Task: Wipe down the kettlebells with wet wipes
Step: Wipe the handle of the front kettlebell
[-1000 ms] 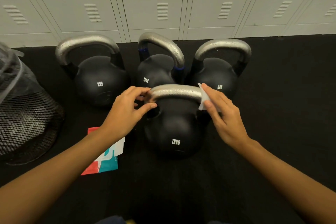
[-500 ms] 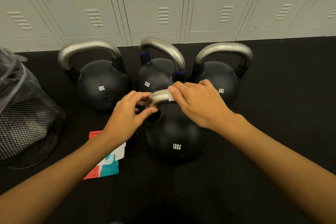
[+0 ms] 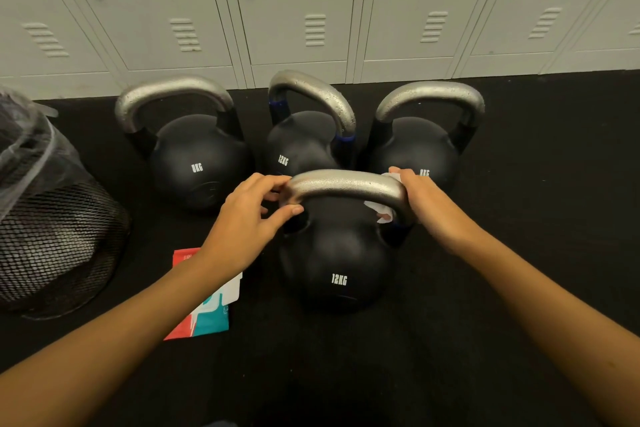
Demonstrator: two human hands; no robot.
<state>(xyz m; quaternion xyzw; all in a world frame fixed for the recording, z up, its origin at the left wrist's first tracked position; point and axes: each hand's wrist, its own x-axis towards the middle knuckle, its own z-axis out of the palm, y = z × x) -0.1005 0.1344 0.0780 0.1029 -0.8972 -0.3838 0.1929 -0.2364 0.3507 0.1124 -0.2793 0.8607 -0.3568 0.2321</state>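
Observation:
A black 12KG kettlebell (image 3: 337, 263) with a silver handle stands closest to me on the dark floor. My left hand (image 3: 247, 218) grips the left end of that handle. My right hand (image 3: 420, 199) wraps a white wet wipe (image 3: 382, 210) around the handle's right end, and most of the wipe is hidden under the fingers. Behind stand three more kettlebells: an 8KG one (image 3: 199, 159) on the left, a 12KG one (image 3: 299, 146) in the middle, an 8KG one (image 3: 419, 146) on the right.
A red, white and teal wipes packet (image 3: 207, 310) lies on the floor under my left forearm. A black mesh bin (image 3: 52, 225) with a plastic liner stands at the left. Grey lockers (image 3: 311, 10) line the back wall.
My right hand slid the wipe from the handle's right end to its left part and back to the right end. My left hand kept hold of the left end.

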